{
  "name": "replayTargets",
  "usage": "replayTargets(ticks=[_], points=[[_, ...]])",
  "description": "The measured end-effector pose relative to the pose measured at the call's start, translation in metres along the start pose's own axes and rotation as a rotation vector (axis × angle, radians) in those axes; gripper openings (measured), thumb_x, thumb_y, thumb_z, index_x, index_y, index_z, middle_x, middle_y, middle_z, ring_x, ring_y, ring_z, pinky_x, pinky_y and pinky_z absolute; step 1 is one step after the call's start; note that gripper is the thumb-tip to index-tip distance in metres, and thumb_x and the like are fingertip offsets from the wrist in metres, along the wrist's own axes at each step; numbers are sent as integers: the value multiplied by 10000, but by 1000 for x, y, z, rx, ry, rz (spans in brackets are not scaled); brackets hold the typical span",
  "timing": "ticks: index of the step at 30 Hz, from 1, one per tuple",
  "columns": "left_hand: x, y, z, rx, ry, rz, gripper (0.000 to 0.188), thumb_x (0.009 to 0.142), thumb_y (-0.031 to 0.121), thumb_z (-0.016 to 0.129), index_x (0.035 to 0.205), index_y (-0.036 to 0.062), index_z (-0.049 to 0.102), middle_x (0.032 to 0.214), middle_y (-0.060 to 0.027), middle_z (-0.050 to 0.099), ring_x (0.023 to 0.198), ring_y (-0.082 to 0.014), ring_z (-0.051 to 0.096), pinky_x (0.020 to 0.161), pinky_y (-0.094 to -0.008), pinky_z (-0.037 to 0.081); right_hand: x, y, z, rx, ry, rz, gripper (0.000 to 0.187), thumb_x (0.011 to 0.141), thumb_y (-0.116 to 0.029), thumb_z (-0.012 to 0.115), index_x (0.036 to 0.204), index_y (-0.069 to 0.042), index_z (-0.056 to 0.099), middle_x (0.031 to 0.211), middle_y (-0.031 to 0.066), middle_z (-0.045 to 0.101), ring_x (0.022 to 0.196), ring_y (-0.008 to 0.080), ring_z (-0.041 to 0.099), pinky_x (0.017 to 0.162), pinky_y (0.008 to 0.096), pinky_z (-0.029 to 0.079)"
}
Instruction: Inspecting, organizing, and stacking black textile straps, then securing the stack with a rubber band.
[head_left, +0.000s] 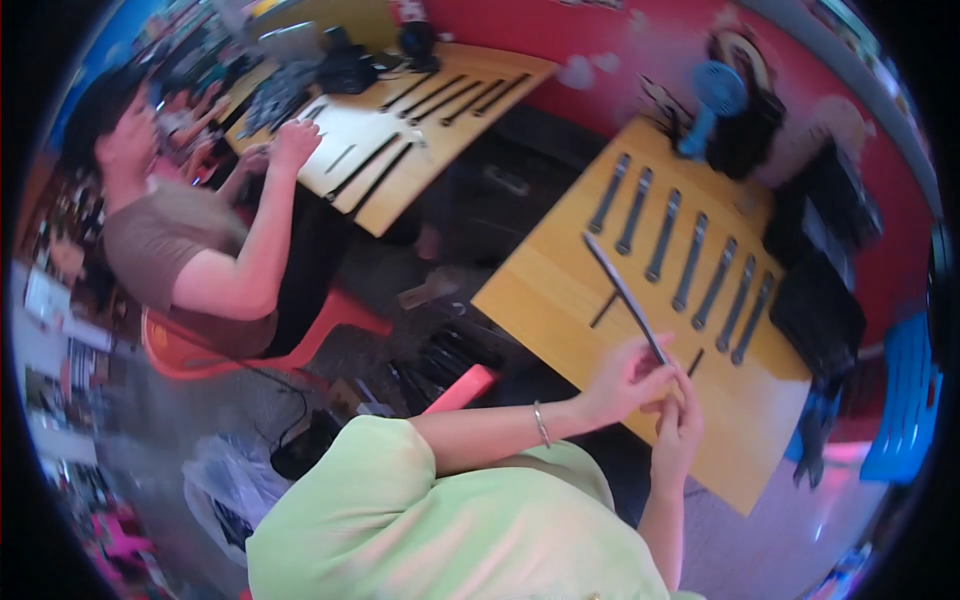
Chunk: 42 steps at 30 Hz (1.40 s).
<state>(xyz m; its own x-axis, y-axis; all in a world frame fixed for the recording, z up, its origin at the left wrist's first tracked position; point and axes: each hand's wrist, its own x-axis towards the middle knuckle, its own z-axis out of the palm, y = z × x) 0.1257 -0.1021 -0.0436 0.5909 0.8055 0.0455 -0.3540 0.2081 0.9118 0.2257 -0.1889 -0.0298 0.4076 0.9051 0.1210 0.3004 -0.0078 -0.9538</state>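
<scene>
A long, narrow dark strip (pixel 628 300) slants up and away from my hands over the near wooden table. My left hand (pixel 622 388), with a bracelet at the wrist, is closed on its near end. Close against it, my right hand (pixel 679 425) pinches that same end between bent fingers. Beyond, several dark strips with lighter ends (pixel 690 262) lie side by side in a slanting row. Two short thin dark pieces lie on the wood: one short piece (pixel 604 309) beside the held strip, another short piece (pixel 696 362) just past my hands.
On the near table (pixel 540 290), a blue fan (pixel 716 90) stands at the far end. Dark bags (pixel 820 310) crowd its right side. To the left, a person (pixel 190 230) on a red chair (pixel 180 350) works at another table (pixel 385 205) with similar strips. A plastic bag (pixel 235 485) lies on the floor.
</scene>
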Motion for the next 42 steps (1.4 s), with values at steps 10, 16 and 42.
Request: replayTargets(ticks=[10, 16, 42], points=[[8, -8, 1, -34, 130, 98, 385, 856, 85, 640, 1126, 36, 369, 920, -56, 550, 836, -95, 561, 770, -243, 484, 3, -5, 8, -404, 85, -155, 386, 938, 23, 396, 1309, -47, 475, 778, 64, 571, 667, 110, 502, 649, 233, 413], [7, -4, 5, -102, 140, 77, 397, 828, 70, 674, 1085, 46, 373, 930, -58, 569, 858, -101, 582, 781, -251, 491, 4, -10, 15, -148, 115, -155, 325, 941, 19, 408, 1252, 3, 501, 993, 94, 591, 663, 114, 484, 647, 222, 408], [-8, -8, -21, 162, 24, 133, 230, 800, 146, 701, 776, -16, 539, 746, -79, 576, 698, -133, 579, 620, -257, 488, -9, -2, 16, 63, 110, 197, 249, 971, -57, 414, 1189, -17, 528, 796, 0, 545, 654, 42, 471, 577, 166, 356]])
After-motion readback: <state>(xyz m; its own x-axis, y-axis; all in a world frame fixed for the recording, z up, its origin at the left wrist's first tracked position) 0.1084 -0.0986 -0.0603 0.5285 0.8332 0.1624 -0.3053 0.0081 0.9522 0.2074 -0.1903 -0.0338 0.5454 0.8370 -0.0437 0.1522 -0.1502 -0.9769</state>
